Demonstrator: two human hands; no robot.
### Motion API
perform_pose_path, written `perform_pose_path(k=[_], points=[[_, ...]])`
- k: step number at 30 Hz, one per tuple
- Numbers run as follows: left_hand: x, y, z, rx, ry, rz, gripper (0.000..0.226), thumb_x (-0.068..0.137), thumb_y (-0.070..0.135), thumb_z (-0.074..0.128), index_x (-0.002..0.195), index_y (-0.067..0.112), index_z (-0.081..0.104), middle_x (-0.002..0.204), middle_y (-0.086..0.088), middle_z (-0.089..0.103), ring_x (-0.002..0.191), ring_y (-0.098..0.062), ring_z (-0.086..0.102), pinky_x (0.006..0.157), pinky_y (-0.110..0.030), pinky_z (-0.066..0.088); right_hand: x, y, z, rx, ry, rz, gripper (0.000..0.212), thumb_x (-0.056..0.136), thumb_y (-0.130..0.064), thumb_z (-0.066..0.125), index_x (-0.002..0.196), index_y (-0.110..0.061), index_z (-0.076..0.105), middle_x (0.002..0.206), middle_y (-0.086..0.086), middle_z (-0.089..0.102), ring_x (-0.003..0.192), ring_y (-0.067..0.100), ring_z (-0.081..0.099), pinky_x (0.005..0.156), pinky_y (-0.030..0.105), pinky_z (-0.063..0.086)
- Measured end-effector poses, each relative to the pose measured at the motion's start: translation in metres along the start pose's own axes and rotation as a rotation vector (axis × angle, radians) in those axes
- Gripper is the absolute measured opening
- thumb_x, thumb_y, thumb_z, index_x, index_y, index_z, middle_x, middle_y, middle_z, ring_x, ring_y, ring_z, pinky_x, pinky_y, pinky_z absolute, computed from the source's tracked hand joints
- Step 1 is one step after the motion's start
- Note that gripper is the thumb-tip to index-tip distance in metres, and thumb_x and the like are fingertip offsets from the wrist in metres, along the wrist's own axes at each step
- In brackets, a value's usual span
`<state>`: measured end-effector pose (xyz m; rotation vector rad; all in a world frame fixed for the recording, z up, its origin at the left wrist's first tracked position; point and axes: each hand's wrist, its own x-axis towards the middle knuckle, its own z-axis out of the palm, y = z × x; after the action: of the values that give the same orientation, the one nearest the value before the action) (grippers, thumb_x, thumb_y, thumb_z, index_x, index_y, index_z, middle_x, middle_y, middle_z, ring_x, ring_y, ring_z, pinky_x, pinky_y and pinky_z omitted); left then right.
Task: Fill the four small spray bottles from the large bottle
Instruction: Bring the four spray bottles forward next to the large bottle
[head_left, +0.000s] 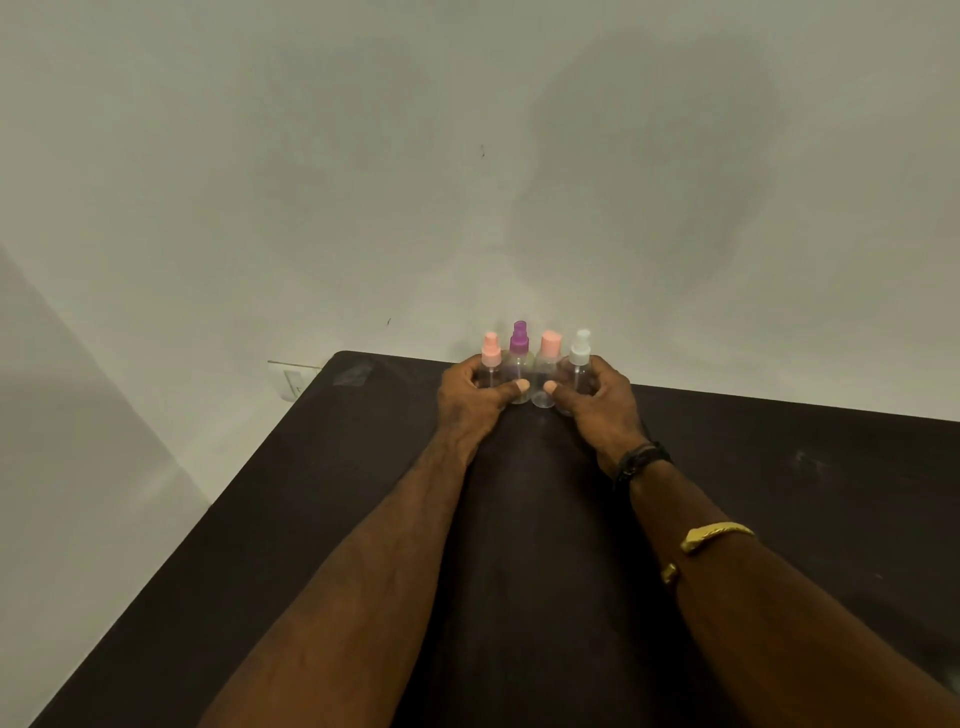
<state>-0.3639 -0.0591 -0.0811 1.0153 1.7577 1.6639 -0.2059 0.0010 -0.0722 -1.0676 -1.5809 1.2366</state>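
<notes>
So all four little spray bottles stand upright in one tight row, and I'll go off the purple bottle (519, 345). The pink bottle (491, 357) is right up against it on the left. The peach bottle (549, 347) is just to its right, and the white bottle (579, 354) is one further right again. The purple one stands at the back edge of the dark worktop (311, 519), close to the wall (467, 156).

Both hands cup the row from the ends. The left grip (470, 397) curls round the pink bottle, with its thumb pressed on the front of the purple one. The right grip (597, 402) curls round the white bottle, with its thumb on the front of the peach one. The two thumbs are near each other but apart, just right of the purple bottle's base.

The bodies are clear plastic, and I honestly can't tell whether there's liquid in them.

There's a wall socket (296, 379) well off to the left of the purple bottle.
</notes>
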Motion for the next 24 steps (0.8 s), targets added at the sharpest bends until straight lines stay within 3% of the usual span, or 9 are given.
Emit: perform_pose_path(k=[4, 8, 12, 16, 19, 24], points=[[-0.023, 0.005, 0.000, -0.071, 0.023, -0.012, 0.033, 0.076, 0.001, 0.085, 0.099, 0.020, 0.073, 0.089, 0.005, 0.075, 0.079, -0.006, 0.073, 0.074, -0.025, 0.061, -0.022, -0.001, -0.003, 0.062, -0.007, 0.014, 0.025, 0.085, -0.014, 0.080, 0.104, -0.025, 0.068, 0.106, -0.001, 0.071, 0.104, 0.021, 0.067, 0.091, 0.047, 0.059], [-0.050, 0.009, -0.001, -0.124, 0.072, -0.029, 0.032, 0.073, 0.003, 0.087, 0.100, 0.017, 0.077, 0.093, -0.004, 0.078, 0.091, -0.027, 0.075, 0.078, -0.037, 0.063, -0.051, -0.010, -0.008, 0.142, -0.036, 0.047, 0.027, 0.087, -0.009, 0.077, 0.106, -0.026, 0.068, 0.110, 0.000, 0.072, 0.105, 0.017, 0.068, 0.090, 0.039, 0.060], [-0.084, 0.011, -0.003, -0.129, 0.093, -0.058, 0.037, 0.070, 0.009, 0.090, 0.103, 0.021, 0.077, 0.096, 0.000, 0.078, 0.092, -0.024, 0.075, 0.081, -0.044, 0.063, -0.087, -0.019, -0.019, 0.140, -0.026, 0.025, 0.029, 0.088, -0.009, 0.075, 0.109, -0.027, 0.065, 0.108, -0.003, 0.071, 0.101, 0.012, 0.067, 0.080, 0.027, 0.057], [-0.123, 0.017, -0.006, -0.114, 0.097, -0.082, 0.033, 0.072, 0.008, 0.089, 0.096, 0.025, 0.075, 0.092, 0.004, 0.077, 0.091, -0.024, 0.074, 0.083, -0.044, 0.063, -0.125, -0.024, -0.031, 0.108, -0.009, 0.012, 0.026, 0.086, -0.011, 0.078, 0.103, -0.027, 0.066, 0.104, -0.005, 0.071, 0.098, 0.012, 0.067, 0.078, 0.024, 0.055], [-0.152, 0.023, -0.008, -0.125, 0.105, -0.088, 0.034, 0.068, 0.012, 0.091, 0.099, 0.017, 0.077, 0.094, -0.002, 0.078, 0.091, -0.026, 0.075, 0.082, -0.048, 0.063, -0.154, -0.032, -0.039, 0.077, 0.002, 0.000, 0.024, 0.086, -0.014, 0.078, 0.104, -0.023, 0.066, 0.100, -0.005, 0.069, 0.093, 0.010, 0.065, 0.075, 0.022, 0.053], [-0.186, 0.034, -0.011, -0.103, 0.132, -0.111, 0.038, 0.068, 0.014, 0.092, 0.102, 0.014, 0.077, 0.095, -0.003, 0.077, 0.092, -0.027, 0.074, 0.082, -0.051, 0.062, -0.187, -0.041, -0.050, 0.036, 0.035, -0.032, 0.026, 0.085, -0.017, 0.079, 0.107, -0.019, 0.067, 0.098, -0.004, 0.069, 0.091, 0.012, 0.064, 0.077, 0.027, 0.054]])
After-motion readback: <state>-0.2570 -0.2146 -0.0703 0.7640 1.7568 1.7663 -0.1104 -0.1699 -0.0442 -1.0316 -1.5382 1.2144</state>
